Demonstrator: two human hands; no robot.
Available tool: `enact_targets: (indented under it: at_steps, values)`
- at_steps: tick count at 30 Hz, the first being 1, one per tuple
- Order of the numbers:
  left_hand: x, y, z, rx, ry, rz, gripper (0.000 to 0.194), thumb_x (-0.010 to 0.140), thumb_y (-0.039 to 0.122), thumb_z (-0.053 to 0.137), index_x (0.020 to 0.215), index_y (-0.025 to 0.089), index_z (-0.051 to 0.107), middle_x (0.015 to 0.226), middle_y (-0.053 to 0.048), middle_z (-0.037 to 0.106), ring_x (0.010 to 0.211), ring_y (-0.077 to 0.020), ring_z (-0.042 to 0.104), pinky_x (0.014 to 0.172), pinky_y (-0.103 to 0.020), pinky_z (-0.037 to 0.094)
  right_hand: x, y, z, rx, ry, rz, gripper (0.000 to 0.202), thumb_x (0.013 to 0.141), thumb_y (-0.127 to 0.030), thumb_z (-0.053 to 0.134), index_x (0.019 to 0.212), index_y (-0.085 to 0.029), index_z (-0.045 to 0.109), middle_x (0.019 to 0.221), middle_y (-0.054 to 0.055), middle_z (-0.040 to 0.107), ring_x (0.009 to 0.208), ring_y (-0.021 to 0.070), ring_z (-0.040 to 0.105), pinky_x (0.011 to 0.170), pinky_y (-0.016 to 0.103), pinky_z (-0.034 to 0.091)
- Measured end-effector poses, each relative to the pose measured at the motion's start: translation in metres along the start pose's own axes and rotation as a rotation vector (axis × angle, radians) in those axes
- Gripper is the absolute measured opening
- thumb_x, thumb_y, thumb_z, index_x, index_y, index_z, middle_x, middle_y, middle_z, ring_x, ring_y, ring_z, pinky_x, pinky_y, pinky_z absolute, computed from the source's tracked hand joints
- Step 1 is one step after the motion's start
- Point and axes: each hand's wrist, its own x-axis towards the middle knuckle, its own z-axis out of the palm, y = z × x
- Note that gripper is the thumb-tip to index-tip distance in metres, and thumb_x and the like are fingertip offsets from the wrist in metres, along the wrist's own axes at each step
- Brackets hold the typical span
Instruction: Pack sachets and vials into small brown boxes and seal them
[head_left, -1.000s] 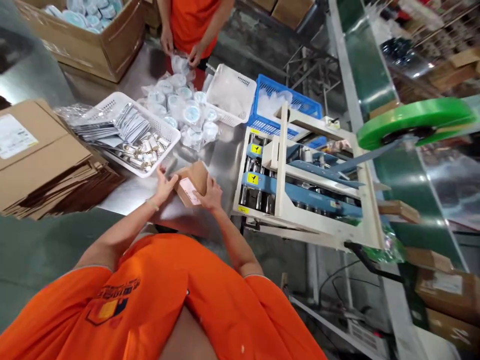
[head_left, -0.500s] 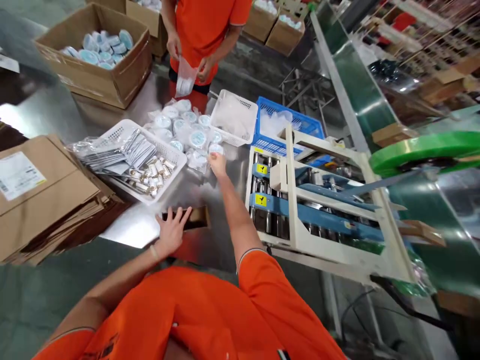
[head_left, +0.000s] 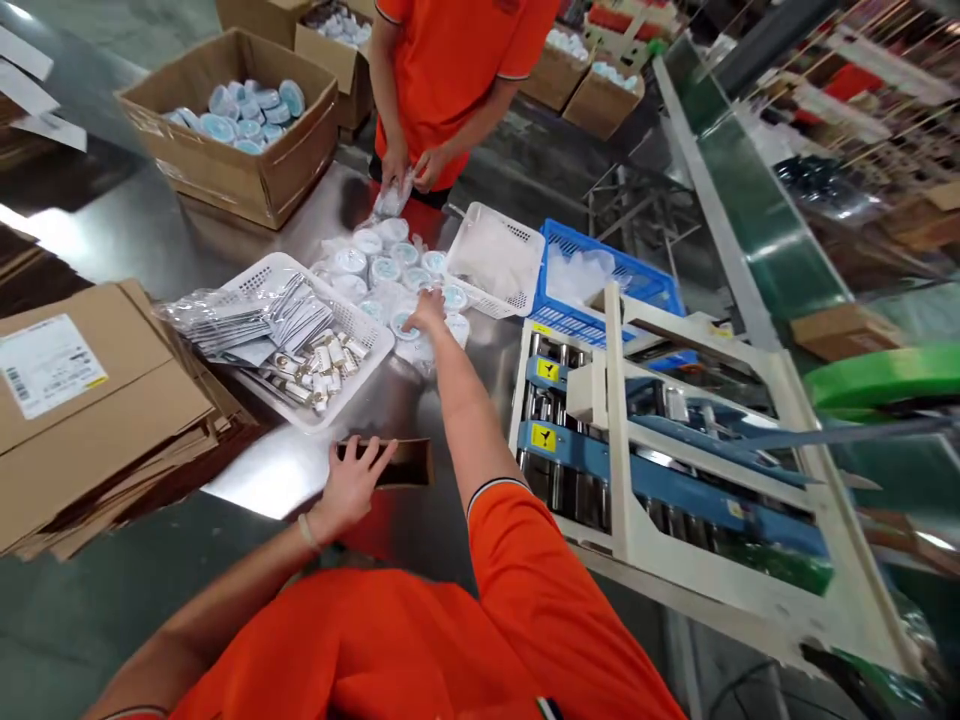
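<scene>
My left hand (head_left: 352,485) grips the left side of a small open cardboard box (head_left: 409,465) at the near edge of the metal table, fingers spread over its rim. My right hand (head_left: 427,315) reaches into a pile of round white-and-blue discs in clear plastic bags (head_left: 385,270). Its thumb stands apart from the fingers over one bagged disc (head_left: 406,324); the fingertips are partly hidden. Left of the pile is a white basket (head_left: 358,392) holding folded papers in plastic (head_left: 251,320) and small white-and-gold cylinders (head_left: 322,370).
Flattened cartons (head_left: 97,400) are stacked at left. A large carton of discs (head_left: 225,180) stands behind. A co-worker (head_left: 457,80) handles a plastic bag across the table. A white basket (head_left: 491,225), a blue crate (head_left: 611,265) and a roller machine (head_left: 622,450) stand at right.
My right hand has moved slightly left over the pile, its thumb now spread from the fingers. My left hand stays at the box. The co-worker's hands and bag have come lower. The view has shifted.
</scene>
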Motion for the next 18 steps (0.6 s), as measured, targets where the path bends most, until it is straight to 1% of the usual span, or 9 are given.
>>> enact_targets:
  at_steps: [3, 6, 8, 10, 11, 13, 15, 16, 18]
  values:
    - [0.005, -0.007, 0.0, -0.002, 0.05, 0.048, 0.102, 0.09, 0.024, 0.081, 0.183, 0.034, 0.039, 0.173, -0.018, 0.058, 0.151, -0.0528, 0.054, 0.122, -0.076, 0.042, -0.029, -0.001, -0.004, 0.013, -0.047, -0.043, 0.092, 0.074, -0.016, 0.095, 0.156, -0.014, 0.055, 0.161, 0.02, 0.053, 0.144, 0.0292, 0.057, 0.111, 0.04, 0.058]
    - [0.01, -0.015, 0.002, -0.038, 0.107, 0.053, 0.099, 0.089, 0.025, 0.083, 0.181, 0.03, 0.044, 0.174, -0.019, 0.057, 0.152, -0.0516, 0.053, 0.123, -0.072, 0.042, -0.076, 0.01, -0.013, 0.032, 0.05, -0.095, 0.085, 0.087, -0.017, 0.082, 0.163, -0.008, 0.046, 0.164, 0.024, 0.053, 0.15, 0.0302, 0.054, 0.121, 0.041, 0.052]
    - [0.012, -0.021, 0.005, -0.114, 0.145, 0.059, 0.105, 0.084, 0.03, 0.09, 0.179, 0.022, 0.045, 0.172, -0.022, 0.057, 0.155, -0.0499, 0.053, 0.126, -0.069, 0.042, -0.126, 0.026, -0.013, 0.027, 0.211, -0.162, 0.08, 0.096, -0.023, 0.073, 0.168, -0.006, 0.042, 0.171, 0.028, 0.047, 0.162, 0.0335, 0.044, 0.131, 0.045, 0.045]
    - [0.014, -0.027, 0.011, -0.216, 0.2, 0.05, 0.115, 0.077, 0.039, 0.098, 0.175, 0.014, 0.044, 0.169, -0.026, 0.059, 0.155, -0.0485, 0.053, 0.13, -0.067, 0.041, -0.189, 0.046, -0.002, -0.004, 0.339, -0.279, 0.071, 0.1, -0.027, 0.069, 0.166, -0.009, 0.05, 0.173, 0.028, 0.047, 0.168, 0.0372, 0.038, 0.136, 0.052, 0.04]
    - [0.015, -0.029, 0.014, -0.261, 0.233, 0.029, 0.117, 0.074, 0.043, 0.1, 0.172, 0.01, 0.045, 0.166, -0.027, 0.06, 0.154, -0.0486, 0.054, 0.13, -0.067, 0.041, -0.223, 0.056, 0.007, -0.023, 0.351, -0.349, 0.064, 0.1, -0.027, 0.068, 0.161, -0.011, 0.057, 0.17, 0.026, 0.051, 0.169, 0.0395, 0.039, 0.135, 0.056, 0.041]
    - [0.017, -0.033, 0.019, -0.327, 0.285, -0.011, 0.111, 0.072, 0.047, 0.102, 0.163, 0.008, 0.052, 0.158, -0.028, 0.063, 0.149, -0.0503, 0.057, 0.128, -0.069, 0.043, -0.288, 0.069, 0.028, -0.045, 0.277, -0.496, 0.055, 0.097, -0.023, 0.068, 0.152, -0.016, 0.067, 0.164, 0.023, 0.06, 0.164, 0.042, 0.047, 0.13, 0.061, 0.046]
    - [0.019, -0.035, 0.023, -0.376, 0.313, -0.023, 0.095, 0.074, 0.046, 0.099, 0.152, 0.008, 0.06, 0.15, -0.027, 0.066, 0.143, -0.0508, 0.06, 0.124, -0.07, 0.046, -0.334, 0.073, 0.047, -0.045, 0.152, -0.602, 0.061, 0.094, -0.023, 0.075, 0.154, -0.019, 0.068, 0.162, 0.021, 0.063, 0.158, 0.042, 0.053, 0.122, 0.058, 0.054]
    - [0.02, -0.035, 0.024, -0.396, 0.322, -0.021, 0.089, 0.075, 0.043, 0.097, 0.149, 0.008, 0.061, 0.148, -0.027, 0.066, 0.141, -0.0502, 0.06, 0.124, -0.069, 0.047, -0.348, 0.071, 0.053, -0.041, 0.095, -0.63, 0.067, 0.093, -0.027, 0.08, 0.158, -0.019, 0.066, 0.163, 0.021, 0.063, 0.156, 0.0421, 0.055, 0.118, 0.055, 0.057]
    - [0.021, -0.036, 0.025, -0.426, 0.331, -0.017, 0.087, 0.077, 0.039, 0.094, 0.15, 0.006, 0.06, 0.149, -0.029, 0.064, 0.141, -0.0482, 0.059, 0.125, -0.067, 0.046, -0.357, 0.061, 0.06, -0.025, 0.017, -0.66, 0.083, 0.09, -0.042, 0.09, 0.164, -0.016, 0.061, 0.166, 0.024, 0.06, 0.155, 0.0434, 0.055, 0.115, 0.054, 0.06]
